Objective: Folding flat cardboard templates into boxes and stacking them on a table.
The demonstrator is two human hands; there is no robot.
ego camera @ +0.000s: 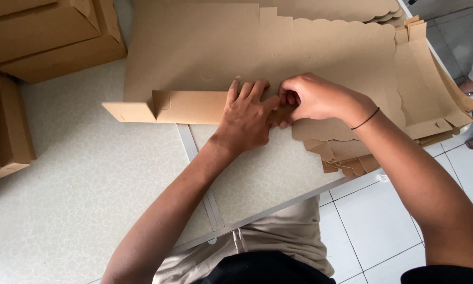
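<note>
Both hands (278, 108) on cardboard sheet (205, 52) – flap (186, 107) up

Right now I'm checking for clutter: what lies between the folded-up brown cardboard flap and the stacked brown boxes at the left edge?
Head view: only bare speckled tabletop between flap and boxes.

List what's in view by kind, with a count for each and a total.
Hands: 2, left hand and right hand, both on the flat cardboard blank with one flap folded up
Stacks of flat blanks under it: 1
Piles of folded brown boxes: 2, top left and left edge
Tables: 1
Total: 7
</note>
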